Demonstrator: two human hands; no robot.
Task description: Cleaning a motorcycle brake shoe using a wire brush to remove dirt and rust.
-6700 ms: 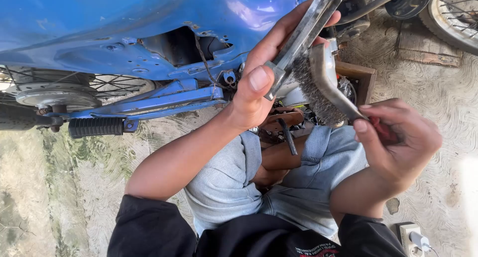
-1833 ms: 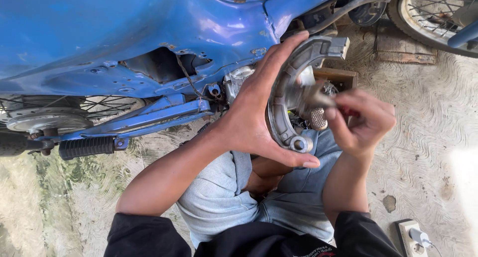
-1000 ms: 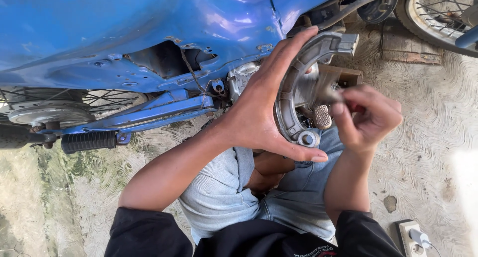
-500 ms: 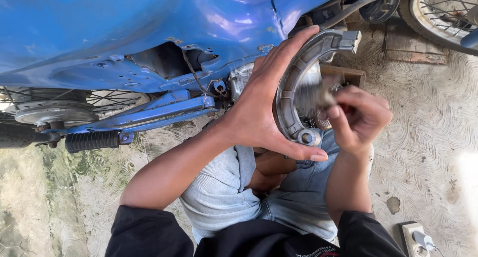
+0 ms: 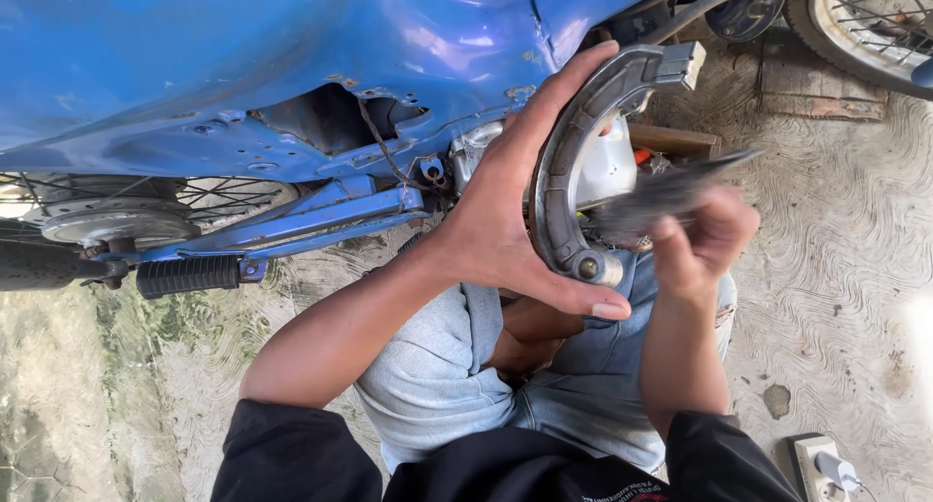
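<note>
My left hand [image 5: 505, 225] is wrapped around a curved grey metal brake shoe [image 5: 573, 162], thumb at its lower end and fingers at its upper end, holding it upright over my lap. My right hand [image 5: 705, 240] grips a wire brush [image 5: 661, 196], which is blurred with motion against the inner side of the shoe. Behind both hands stands a blue motorcycle [image 5: 262, 74], its side panel and frame filling the upper left.
A black footpeg [image 5: 190, 276] sticks out at the left below a spoked wheel [image 5: 126, 206]. Another wheel [image 5: 865, 21] is at the top right. Wooden blocks [image 5: 821, 74] lie on the concrete floor, and a white power strip [image 5: 821, 463] sits at the bottom right.
The brush in my right hand has swept across the inside of the brake shoe and now lies blurred, pointing up to the right. My left hand keeps its grip on the shoe.
</note>
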